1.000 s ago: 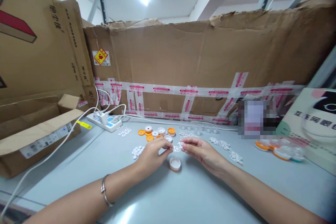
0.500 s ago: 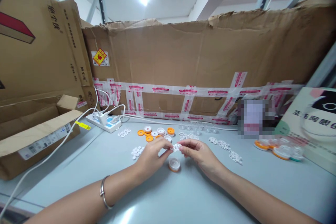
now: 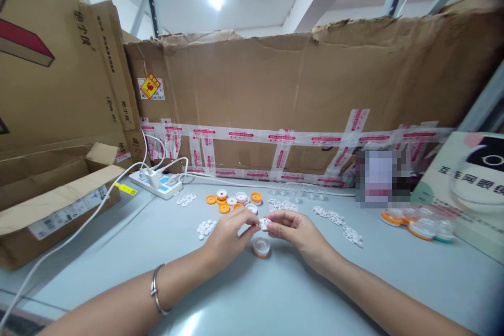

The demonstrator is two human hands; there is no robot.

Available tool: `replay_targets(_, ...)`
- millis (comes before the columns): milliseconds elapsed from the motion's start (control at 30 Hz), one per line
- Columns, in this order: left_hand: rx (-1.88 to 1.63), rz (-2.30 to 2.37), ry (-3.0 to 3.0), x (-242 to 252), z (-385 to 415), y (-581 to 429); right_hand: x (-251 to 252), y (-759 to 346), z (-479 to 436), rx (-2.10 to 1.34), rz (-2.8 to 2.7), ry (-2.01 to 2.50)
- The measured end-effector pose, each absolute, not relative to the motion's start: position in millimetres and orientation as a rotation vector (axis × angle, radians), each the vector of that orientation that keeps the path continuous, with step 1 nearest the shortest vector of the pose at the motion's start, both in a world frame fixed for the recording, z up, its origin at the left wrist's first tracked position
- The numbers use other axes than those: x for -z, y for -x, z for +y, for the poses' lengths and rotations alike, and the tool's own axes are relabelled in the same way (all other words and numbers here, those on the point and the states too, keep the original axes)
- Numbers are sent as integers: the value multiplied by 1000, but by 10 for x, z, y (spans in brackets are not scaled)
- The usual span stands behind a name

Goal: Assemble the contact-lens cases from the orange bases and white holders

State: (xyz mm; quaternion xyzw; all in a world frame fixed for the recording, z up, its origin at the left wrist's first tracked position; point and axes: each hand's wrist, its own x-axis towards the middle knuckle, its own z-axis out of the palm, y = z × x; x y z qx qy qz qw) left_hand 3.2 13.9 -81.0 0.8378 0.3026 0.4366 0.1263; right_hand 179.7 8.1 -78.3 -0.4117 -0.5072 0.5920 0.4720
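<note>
A small white plastic piece with holes [image 3: 264,224] is pinched between both hands above the table. My left hand [image 3: 230,233] grips its left side with thumb and fingertips. On its right side, the thumb and fingers of my right hand [image 3: 299,231] close on it. Just below stands a round clear cup with an orange base [image 3: 261,247], touched by neither hand. Behind my left hand lie several orange and white rings [image 3: 224,208]. Small white discs [image 3: 206,228] are grouped left of that hand. More white pieces with holes [image 3: 329,215] lie beyond my right hand.
A white power strip [image 3: 159,182] with cables sits at the back left, beside an open cardboard box [image 3: 59,205]. Clear caps [image 3: 297,191] line the back. Clear-topped orange and green pieces [image 3: 419,223] lie at right, by a printed box [image 3: 464,189]. Tall cardboard [image 3: 255,84] closes off the back.
The white piece has turned slightly between my fingers, and my right fingertips have shifted on it. The cup and the other parts stay where they were.
</note>
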Motion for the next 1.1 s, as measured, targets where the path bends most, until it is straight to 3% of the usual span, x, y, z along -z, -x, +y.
replay_targets(1100, -1280, 879, -2425, 839, 133, -32, 768, -1784, 68, -1376, -1274, 1022)
